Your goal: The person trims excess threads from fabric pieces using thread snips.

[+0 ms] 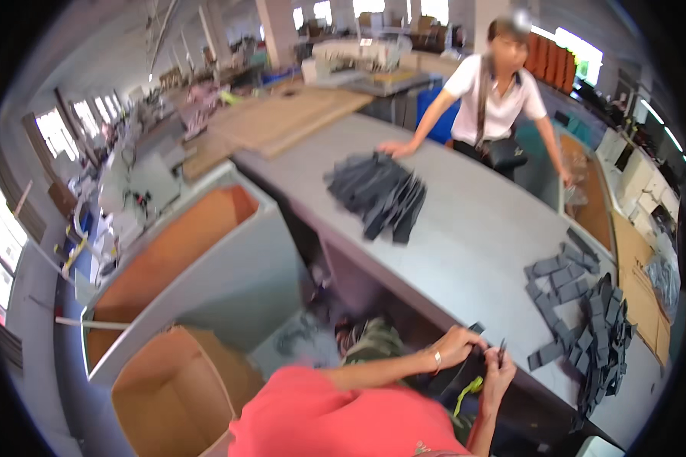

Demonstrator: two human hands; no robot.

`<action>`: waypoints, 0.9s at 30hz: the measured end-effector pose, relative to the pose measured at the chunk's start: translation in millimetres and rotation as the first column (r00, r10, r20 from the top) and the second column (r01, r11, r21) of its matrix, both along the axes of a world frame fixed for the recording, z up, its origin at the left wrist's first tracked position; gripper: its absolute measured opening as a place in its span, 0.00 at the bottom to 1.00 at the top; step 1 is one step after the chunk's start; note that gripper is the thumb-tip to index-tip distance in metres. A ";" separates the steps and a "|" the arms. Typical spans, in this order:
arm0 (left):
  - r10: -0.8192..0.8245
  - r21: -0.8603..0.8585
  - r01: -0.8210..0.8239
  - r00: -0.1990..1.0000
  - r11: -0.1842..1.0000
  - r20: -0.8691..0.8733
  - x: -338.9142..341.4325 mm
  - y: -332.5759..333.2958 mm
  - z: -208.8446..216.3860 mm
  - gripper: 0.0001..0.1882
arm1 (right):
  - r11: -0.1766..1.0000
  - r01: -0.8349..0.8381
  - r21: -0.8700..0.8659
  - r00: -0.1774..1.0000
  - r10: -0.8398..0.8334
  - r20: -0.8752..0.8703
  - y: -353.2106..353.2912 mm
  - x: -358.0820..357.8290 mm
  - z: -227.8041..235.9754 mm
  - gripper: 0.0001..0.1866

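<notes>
Close together at the table's near edge, my two hands are both closed. My left hand [457, 349], with a pale band at its wrist, pinches a dark grey fabric strip [476, 329]. In my right hand [500, 375] a thin dark pointed tool [502, 347] sticks up between the fingers; its exact kind is too small to tell. A yellow-green cord [469, 392] dangles beside the right hand. Right of my hands, a heap of joined dark grey strips [598, 327] lies on the table and droops over its near edge. Farther off lies a fanned stack of dark grey strips [377, 190].
Across the grey table [465, 228] a person [499, 103] in a white shirt leans with one hand beside the stack. To my left stand a grey-walled bin [236, 259] and an open cardboard box [168, 381]. Cardboard sheets [282, 118] cover the far left end.
</notes>
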State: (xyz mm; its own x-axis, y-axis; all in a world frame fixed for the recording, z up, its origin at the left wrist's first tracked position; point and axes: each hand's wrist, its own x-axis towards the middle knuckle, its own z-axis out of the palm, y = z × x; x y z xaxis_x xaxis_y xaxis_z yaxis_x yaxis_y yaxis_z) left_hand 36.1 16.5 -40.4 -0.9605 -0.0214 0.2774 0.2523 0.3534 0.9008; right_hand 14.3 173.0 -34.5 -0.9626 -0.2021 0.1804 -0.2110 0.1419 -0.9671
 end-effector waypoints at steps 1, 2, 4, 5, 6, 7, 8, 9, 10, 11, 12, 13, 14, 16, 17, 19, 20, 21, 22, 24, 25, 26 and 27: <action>0.064 -0.024 -0.063 0.996 0.998 0.060 3.8 -6.4 -5.3 0.17 | 0.997 -0.038 -0.063 0.996 0.043 0.074 -9.4 -1.5 -2.7 0.06; 0.098 -0.002 -0.099 0.988 0.995 0.123 7.1 -15.9 -12.1 0.18 | 0.994 -0.085 -0.072 0.992 0.091 0.087 -19.3 -4.7 -4.3 0.06; 0.136 0.012 -0.140 0.977 0.990 0.165 10.6 -24.9 -9.9 0.20 | 0.984 -0.130 -0.124 0.985 0.142 0.102 -34.0 -12.0 -13.9 0.06; 0.151 0.045 -0.161 0.973 0.986 0.174 14.1 -27.3 -7.0 0.21 | 0.979 -0.151 -0.137 0.982 0.164 0.094 -39.9 -14.5 -15.1 0.06; 0.153 0.027 -0.162 0.965 0.986 0.212 14.5 -28.7 -3.6 0.21 | 0.974 -0.143 -0.178 0.979 0.165 0.117 -41.3 -15.9 -16.7 0.07; 0.176 0.027 -0.186 0.960 0.982 0.216 13.8 -31.6 -1.4 0.21 | 0.968 -0.134 -0.213 0.975 0.167 0.145 -43.1 -16.5 -18.0 0.07; 0.118 0.127 -0.158 0.953 0.979 0.279 12.3 -33.5 -1.7 0.19 | 0.968 -0.137 -0.211 0.975 0.169 0.142 -45.8 -16.5 -17.7 0.09; 0.056 0.230 -0.140 0.940 0.963 0.336 12.4 -35.8 -6.1 0.18 | 0.966 -0.160 -0.205 0.969 0.193 0.152 -48.3 -16.5 -18.5 0.09; 0.060 0.376 -0.155 0.966 0.913 0.253 10.1 -33.1 -19.0 0.16 | 0.968 -0.161 -0.193 0.972 0.190 0.139 -48.8 -17.3 -19.9 0.09; 0.021 0.460 -0.197 0.933 0.865 0.360 16.1 -31.5 7.0 0.16 | 0.973 -0.143 -0.180 0.976 0.168 0.135 -46.6 -19.1 -25.6 0.10; 0.051 0.403 -0.207 0.930 0.892 0.365 18.0 -33.2 13.9 0.16 | 0.972 -0.166 -0.165 0.979 0.182 0.087 -46.7 -19.2 -28.3 0.10; 0.073 0.347 -0.210 0.927 0.914 0.368 16.5 -34.0 13.9 0.16 | 0.972 -0.180 -0.150 0.975 0.197 0.103 -46.0 -19.3 -29.0 0.10; 0.088 0.358 -0.235 0.920 0.904 0.382 13.5 -33.1 8.4 0.16 | 0.975 -0.174 -0.139 0.973 0.192 0.127 -43.5 -17.3 -26.7 0.10; 0.165 0.123 -0.214 0.933 0.969 0.321 4.0 -34.5 -6.1 0.15 | 0.980 -0.168 -0.104 0.974 0.182 0.138 -41.6 -13.0 -22.8 0.09; 0.173 0.133 -0.228 0.927 0.964 0.333 3.1 -33.3 -3.8 0.15 | 0.987 -0.154 -0.047 0.980 0.159 0.120 -39.8 -9.0 -14.5 0.09; 0.188 0.067 -0.211 0.950 0.975 0.250 1.7 -31.3 1.9 0.15 | 0.988 -0.152 -0.002 0.983 0.151 0.108 -34.6 -6.2 -16.9 0.09; 0.190 0.115 -0.226 0.947 0.967 0.260 1.0 -32.7 5.7 0.15 | 0.987 -0.162 0.006 0.981 0.160 0.111 -32.3 -4.7 -18.0 0.09; 0.197 0.123 -0.235 0.945 0.964 0.261 0.8 -34.1 4.6 0.15 | 0.981 -0.179 0.071 0.982 0.174 0.073 -30.2 -3.2 -19.1 0.10; 0.206 0.141 -0.243 0.950 0.960 0.236 0.6 -35.8 3.7 0.14 | 0.972 -0.193 0.134 0.981 0.190 0.034 -29.5 -2.5 -18.6 0.10; 0.217 0.167 -0.253 0.954 0.953 0.207 2.3 -38.1 5.4 0.14 | 0.971 -0.221 0.092 0.972 0.211 0.104 -29.5 3.7 -9.1 0.10; 0.221 0.171 -0.257 0.954 0.951 0.205 2.8 -39.4 6.8 0.14 | 0.970 -0.238 0.041 0.958 0.227 0.174 -30.7 5.5 -5.5 0.11; 0.213 0.157 -0.249 0.954 0.956 0.212 4.8 -38.8 11.9 0.14 | 0.971 -0.235 0.047 0.959 0.224 0.174 -30.0 5.5 -5.5 0.11; 0.204 0.141 -0.237 0.954 0.961 0.218 6.5 -38.1 14.6 0.14 | 0.980 -0.194 0.047 0.980 0.192 0.049 -29.1 4.8 -6.0 0.08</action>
State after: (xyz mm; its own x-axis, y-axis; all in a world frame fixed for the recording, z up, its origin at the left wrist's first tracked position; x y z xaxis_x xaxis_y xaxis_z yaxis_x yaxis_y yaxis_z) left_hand 42.6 -21.6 -25.7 -0.9619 -0.2679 0.0550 -0.0062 0.2227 0.9749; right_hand 19.1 143.9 -40.5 -0.9114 -0.3925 0.1238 -0.1970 0.1518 -0.9686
